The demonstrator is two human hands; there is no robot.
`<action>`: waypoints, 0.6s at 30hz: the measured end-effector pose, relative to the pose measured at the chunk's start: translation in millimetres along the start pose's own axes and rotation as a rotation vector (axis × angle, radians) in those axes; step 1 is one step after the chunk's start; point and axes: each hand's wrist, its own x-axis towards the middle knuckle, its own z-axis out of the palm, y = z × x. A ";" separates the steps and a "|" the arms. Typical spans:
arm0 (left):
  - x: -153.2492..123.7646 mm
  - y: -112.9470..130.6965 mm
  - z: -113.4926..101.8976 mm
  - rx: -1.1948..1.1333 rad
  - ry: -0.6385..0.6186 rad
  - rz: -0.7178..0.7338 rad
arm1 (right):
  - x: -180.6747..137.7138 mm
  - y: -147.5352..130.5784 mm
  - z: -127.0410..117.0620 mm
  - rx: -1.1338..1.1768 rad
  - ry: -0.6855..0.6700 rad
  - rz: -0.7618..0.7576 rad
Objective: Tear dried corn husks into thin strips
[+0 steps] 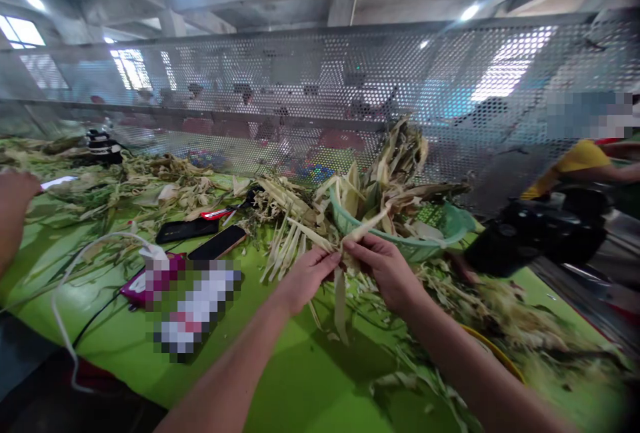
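Probably light, papery, bendable husk strips, held above desk, near green basket. Left hand and right hand pinch them, fingers narrow. Likely split lengthwise; best gripped softly where strips meet.

In front of the green basket, bare tabletop is opening a path between the forearms, while the left hand and right hand are crowding its near rim. Left of the basket, phones and a looping white cable are narrowing passage. Behind it, a perforated screen is barring reach; above its rim, tall husks are jutting up.
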 end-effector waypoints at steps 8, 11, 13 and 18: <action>-3.3 4.7 4.9 -0.089 0.076 -0.066 | 5.1 -3.8 -8.3 -0.252 0.083 -0.120; -2.0 4.5 2.2 -0.199 0.263 -0.104 | 7.7 -32.9 -39.0 -0.332 0.275 -0.247; -0.4 3.9 -0.8 -0.267 0.346 -0.108 | 2.7 -51.5 -69.1 -0.398 0.435 -0.389; 0.4 1.6 -7.0 -0.373 0.426 -0.110 | -35.0 -54.8 -162.7 -0.667 0.756 -0.358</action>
